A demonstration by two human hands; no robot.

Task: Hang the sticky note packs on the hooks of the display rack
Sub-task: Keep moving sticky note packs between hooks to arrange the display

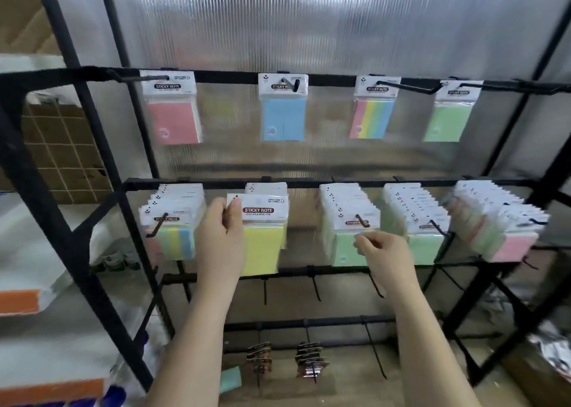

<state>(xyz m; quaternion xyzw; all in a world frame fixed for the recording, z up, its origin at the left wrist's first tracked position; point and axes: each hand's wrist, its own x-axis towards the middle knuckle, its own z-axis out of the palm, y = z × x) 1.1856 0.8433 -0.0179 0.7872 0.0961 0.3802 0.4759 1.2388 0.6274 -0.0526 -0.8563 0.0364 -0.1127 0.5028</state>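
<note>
My left hand (pixel 221 230) grips the white header of a yellow sticky note pack (pixel 262 242) and holds it in front of the second hook on the middle bar of the black display rack (pixel 216 184). My right hand (pixel 381 249) hovers with curled, pinched fingers before the green packs (pixel 346 246) on the third hook; whether it holds anything is unclear. On the top bar hang a pink pack (pixel 173 122), a blue pack (pixel 282 119), a striped pack (pixel 370 119) and a green pack (pixel 448 119). The middle bar's hooks carry several packs each.
Bare black hooks (pixel 316 289) jut out from the third bar. Two bunches of dark small items (pixel 310 360) hang on the lowest bar. A translucent ribbed panel backs the rack. Cardboard boxes (pixel 61 147) and white bags lie to the left.
</note>
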